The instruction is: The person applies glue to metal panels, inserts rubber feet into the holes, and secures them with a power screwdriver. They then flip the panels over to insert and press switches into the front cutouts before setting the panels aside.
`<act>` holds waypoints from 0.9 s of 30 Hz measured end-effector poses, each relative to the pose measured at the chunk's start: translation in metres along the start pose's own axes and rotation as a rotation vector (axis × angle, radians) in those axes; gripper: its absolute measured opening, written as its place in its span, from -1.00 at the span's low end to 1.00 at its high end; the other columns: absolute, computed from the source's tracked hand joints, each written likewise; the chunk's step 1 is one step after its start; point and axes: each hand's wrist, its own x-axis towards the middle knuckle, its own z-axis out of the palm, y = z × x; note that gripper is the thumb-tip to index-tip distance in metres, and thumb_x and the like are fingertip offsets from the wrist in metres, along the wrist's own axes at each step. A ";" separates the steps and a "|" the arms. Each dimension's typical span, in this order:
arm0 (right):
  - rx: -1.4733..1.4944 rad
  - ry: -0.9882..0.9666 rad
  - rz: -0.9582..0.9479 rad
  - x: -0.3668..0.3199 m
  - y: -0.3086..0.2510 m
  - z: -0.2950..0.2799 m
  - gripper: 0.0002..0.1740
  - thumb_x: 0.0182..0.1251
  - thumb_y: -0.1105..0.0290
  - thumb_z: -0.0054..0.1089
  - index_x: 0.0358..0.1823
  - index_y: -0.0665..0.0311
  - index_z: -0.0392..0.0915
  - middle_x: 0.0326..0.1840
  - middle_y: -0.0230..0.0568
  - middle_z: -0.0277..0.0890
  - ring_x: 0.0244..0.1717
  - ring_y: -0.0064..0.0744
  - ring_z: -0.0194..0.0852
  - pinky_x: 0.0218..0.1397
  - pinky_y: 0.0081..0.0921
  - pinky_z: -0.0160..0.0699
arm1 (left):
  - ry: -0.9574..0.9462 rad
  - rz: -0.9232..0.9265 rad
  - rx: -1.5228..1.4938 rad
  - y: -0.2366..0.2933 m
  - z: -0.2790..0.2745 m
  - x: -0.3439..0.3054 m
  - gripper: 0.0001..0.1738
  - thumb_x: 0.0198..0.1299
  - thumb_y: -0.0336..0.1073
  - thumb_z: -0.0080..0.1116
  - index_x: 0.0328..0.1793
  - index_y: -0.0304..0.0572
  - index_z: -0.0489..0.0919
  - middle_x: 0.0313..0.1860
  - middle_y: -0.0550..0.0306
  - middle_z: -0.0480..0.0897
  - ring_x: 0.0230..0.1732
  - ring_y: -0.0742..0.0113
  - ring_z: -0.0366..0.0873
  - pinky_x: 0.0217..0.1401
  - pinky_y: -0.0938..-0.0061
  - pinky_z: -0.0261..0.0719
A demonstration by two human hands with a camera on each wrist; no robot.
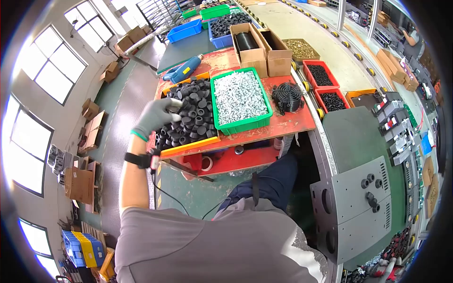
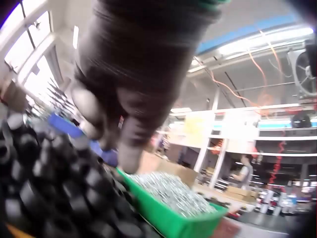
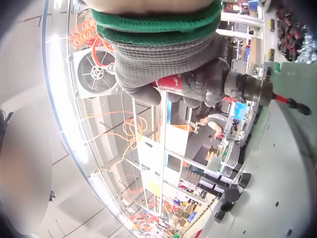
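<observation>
My left hand (image 1: 155, 115), in a grey glove, hovers at the left side of an orange bin (image 1: 191, 145) heaped with black round caps (image 1: 188, 127). Its fingers point loosely over the heap, and no cap shows between them in the left wrist view. Right of that bin stands a green bin (image 1: 243, 125) full of small silvery metal parts (image 1: 239, 96). In the right wrist view my gloved right hand (image 3: 168, 62) grips a red and grey power drill (image 3: 210, 84), its bit pointing at the green surface. A grey metal panel (image 1: 354, 219) lies nearby with several black caps on it.
Open cardboard boxes (image 1: 252, 56), a blue power tool (image 1: 184, 70) and a black wire coil (image 1: 288, 98) sit on the red table (image 1: 295, 120). Red bins (image 1: 321, 74) of black parts line the conveyor's near side. Another person (image 1: 413, 38) is at the far right.
</observation>
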 end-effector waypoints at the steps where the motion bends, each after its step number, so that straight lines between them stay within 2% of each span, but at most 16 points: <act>1: -0.001 -0.003 -0.003 0.000 0.004 0.003 -0.59 0.16 0.41 0.39 0.00 0.43 0.49 -0.32 -0.13 0.51 -0.40 -0.37 0.47 -0.34 -0.47 0.50 | 0.049 0.027 -0.005 0.008 0.017 -0.007 -0.46 -0.12 -0.30 0.47 0.10 -0.11 0.69 -0.18 0.10 0.76 -0.16 0.34 0.71 -0.03 0.46 0.62; 3: 0.200 -0.006 -0.127 -0.001 0.023 0.012 -0.66 0.14 0.47 0.38 -0.09 0.37 0.48 -0.53 -0.20 0.45 -0.64 -0.48 0.31 -0.57 -0.62 0.27 | 0.121 0.119 0.302 0.013 0.041 -0.015 -0.41 -0.17 -0.28 0.47 0.13 0.03 0.65 -0.10 0.09 0.73 -0.10 0.18 0.71 0.01 0.34 0.62; 5: 0.238 -0.105 -0.117 -0.003 0.033 0.007 -0.66 0.13 0.50 0.38 -0.09 0.37 0.48 -0.49 -0.18 0.47 -0.59 -0.46 0.35 -0.53 -0.59 0.29 | 0.112 0.084 0.378 0.010 0.054 -0.016 -0.42 -0.12 -0.35 0.44 0.16 0.09 0.64 -0.06 0.10 0.72 -0.09 0.17 0.71 -0.01 0.33 0.62; 8: 0.317 -0.089 -0.283 -0.011 0.034 0.022 -0.67 0.10 0.56 0.39 -0.11 0.39 0.50 -0.49 -0.16 0.51 -0.61 -0.46 0.38 -0.53 -0.58 0.37 | 0.118 0.097 0.067 -0.012 0.061 -0.015 -0.45 -0.03 -0.43 0.36 0.19 0.03 0.63 -0.05 0.11 0.73 -0.10 0.24 0.71 0.02 0.38 0.62; 9: 0.077 -0.184 -0.117 0.018 0.116 -0.055 -0.45 0.27 0.40 0.19 0.28 0.46 0.39 0.14 -0.08 0.50 0.00 -0.37 0.53 0.05 -0.49 0.55 | 0.068 0.053 -0.194 -0.016 0.062 -0.015 -0.45 0.04 -0.52 0.30 0.23 -0.05 0.61 -0.03 0.13 0.74 -0.09 0.34 0.69 0.05 0.46 0.60; 10: 0.134 -0.082 -0.126 -0.004 0.089 -0.029 -0.47 0.28 0.42 0.20 0.28 0.44 0.40 0.12 -0.12 0.50 0.00 -0.36 0.53 0.10 -0.41 0.58 | 0.115 0.168 -0.135 -0.022 0.064 -0.012 -0.47 0.10 -0.55 0.25 0.26 -0.14 0.58 0.05 0.12 0.72 -0.01 0.39 0.66 0.11 0.49 0.58; 11: 0.229 -0.048 -0.022 -0.012 0.087 -0.028 -0.47 0.27 0.45 0.23 0.28 0.39 0.42 0.06 -0.17 0.52 -0.06 -0.38 0.54 0.11 -0.38 0.60 | 0.074 0.178 -0.237 -0.004 0.059 -0.014 -0.49 0.15 -0.58 0.19 0.28 -0.16 0.56 0.12 0.10 0.69 0.08 0.36 0.64 0.15 0.45 0.57; 12: 0.182 -0.062 -0.018 -0.019 0.080 -0.027 -0.46 0.26 0.45 0.24 0.29 0.35 0.40 0.03 -0.22 0.52 -0.08 -0.43 0.53 0.04 -0.45 0.59 | 0.143 0.267 -0.086 -0.003 0.060 -0.006 -0.50 0.19 -0.58 0.14 0.30 -0.17 0.54 0.14 0.10 0.67 0.10 0.34 0.61 0.18 0.45 0.55; 15: 0.275 -0.027 -0.023 -0.027 0.081 -0.020 -0.48 0.19 0.56 0.26 0.21 0.23 0.40 -0.05 -0.27 0.50 -0.16 -0.49 0.53 -0.19 -0.56 0.55 | 0.217 0.375 -0.180 0.076 0.071 0.007 -0.65 0.29 -0.50 0.09 0.21 -0.24 0.56 0.01 0.09 0.68 0.01 0.36 0.59 0.14 0.47 0.52; 17: 0.318 -0.079 0.011 -0.030 0.073 -0.013 -0.48 0.17 0.62 0.27 0.18 0.20 0.40 -0.11 -0.29 0.53 -0.18 -0.48 0.54 -0.18 -0.51 0.59 | 0.016 0.615 -0.245 0.154 0.108 0.011 -0.72 0.34 -0.43 0.07 0.15 -0.27 0.57 -0.05 0.10 0.66 0.00 0.38 0.58 0.10 0.46 0.53; 18: 0.292 -0.083 -0.024 -0.028 0.080 -0.011 -0.47 0.13 0.68 0.27 0.15 0.23 0.41 -0.13 -0.27 0.54 -0.18 -0.47 0.56 -0.12 -0.48 0.61 | -0.137 0.612 -0.281 0.215 0.127 -0.011 -0.75 0.34 -0.40 0.07 0.10 -0.28 0.58 -0.07 0.12 0.66 -0.05 0.39 0.58 0.06 0.48 0.54; 19: 0.318 -0.070 -0.002 -0.032 0.074 -0.008 -0.48 0.11 0.73 0.26 0.12 0.27 0.41 -0.13 -0.25 0.54 -0.17 -0.47 0.56 -0.07 -0.48 0.61 | -0.345 0.704 -0.505 0.247 0.159 -0.012 -0.76 0.34 -0.42 0.08 0.09 -0.26 0.60 -0.09 0.15 0.67 -0.10 0.43 0.59 -0.01 0.53 0.54; 21: 0.196 -0.101 -0.089 -0.033 0.080 -0.011 -0.50 0.13 0.73 0.24 0.13 0.30 0.40 -0.13 -0.24 0.55 -0.14 -0.46 0.56 -0.01 -0.47 0.61 | -0.788 0.558 -0.667 0.298 0.212 -0.026 -0.74 0.34 -0.42 0.13 0.12 -0.25 0.61 -0.11 0.21 0.67 -0.18 0.51 0.57 -0.14 0.58 0.55; 22: 0.200 -0.095 -0.094 -0.035 0.081 -0.012 -0.50 0.13 0.73 0.24 0.13 0.30 0.40 -0.13 -0.24 0.55 -0.14 -0.46 0.56 -0.01 -0.47 0.61 | -0.921 0.672 -0.581 0.323 0.234 -0.032 -0.76 0.37 -0.44 0.07 0.12 -0.25 0.59 -0.08 0.21 0.65 -0.23 0.50 0.57 -0.13 0.58 0.57; 25: 0.238 -0.134 -0.128 -0.036 0.083 -0.011 -0.50 0.13 0.72 0.25 0.13 0.31 0.41 -0.13 -0.23 0.56 -0.12 -0.47 0.56 0.05 -0.47 0.59 | -1.062 0.944 -0.570 0.362 0.308 -0.050 -0.78 0.31 -0.46 0.12 0.06 -0.20 0.61 -0.18 0.18 0.68 -0.28 0.42 0.59 -0.16 0.47 0.58; 27: 0.094 -0.058 -0.092 -0.040 0.086 -0.013 -0.48 0.13 0.74 0.24 0.15 0.28 0.41 -0.07 -0.24 0.54 -0.07 -0.48 0.54 0.10 -0.46 0.56 | -0.766 1.206 -0.495 0.369 0.352 -0.057 -0.76 0.25 -0.45 0.16 0.04 -0.17 0.61 -0.21 0.08 0.68 -0.24 0.27 0.64 -0.12 0.39 0.59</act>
